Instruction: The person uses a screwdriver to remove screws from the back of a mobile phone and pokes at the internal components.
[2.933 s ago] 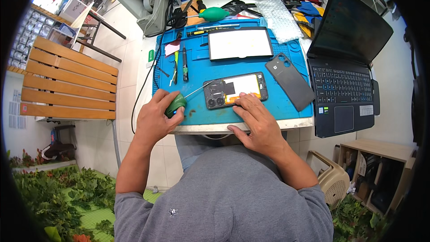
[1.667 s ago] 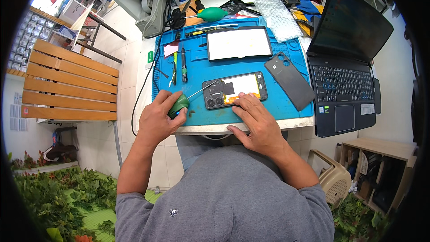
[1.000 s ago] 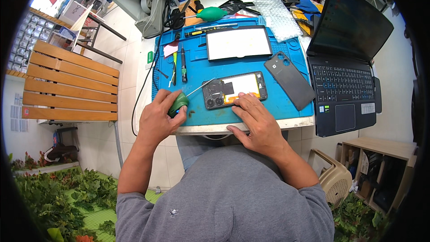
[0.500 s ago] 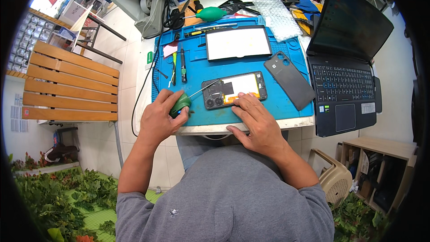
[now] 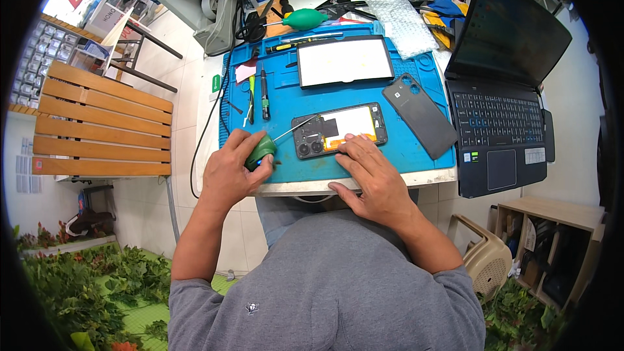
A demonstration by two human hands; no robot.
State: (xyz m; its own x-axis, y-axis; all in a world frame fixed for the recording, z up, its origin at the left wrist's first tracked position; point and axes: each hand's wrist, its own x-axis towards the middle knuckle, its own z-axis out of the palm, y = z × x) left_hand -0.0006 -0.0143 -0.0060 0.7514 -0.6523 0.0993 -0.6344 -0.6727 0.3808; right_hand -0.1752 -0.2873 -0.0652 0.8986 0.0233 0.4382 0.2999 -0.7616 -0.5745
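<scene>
In my closed left hand [image 5: 229, 166] is a screwdriver [image 5: 261, 152] with a thick green handle. Its thin metal shaft slants up and right, the tip over the upper left part of an opened phone [image 5: 313, 131]. The phone lies sideways, its inside facing up: black covers and camera lenses on the left, a white battery [image 5: 356, 121] with an orange strip on the right. My right hand [image 5: 374, 179] is open, its stretched fingertips resting on the phone's near edge and thumb by the table edge. A dark phone back cover [image 5: 420, 117] lies to the right, apart from the phone.
A blue work mat [image 5: 286, 94] covers the tabletop. Behind the phone sits a white-surfaced tray [image 5: 344, 62]; two slim tools, one a pen-like screwdriver [image 5: 265, 95], lie left. A green air blower [image 5: 305, 19] and bubble wrap [image 5: 404, 26] are farther back. An open laptop [image 5: 497, 110] stands right.
</scene>
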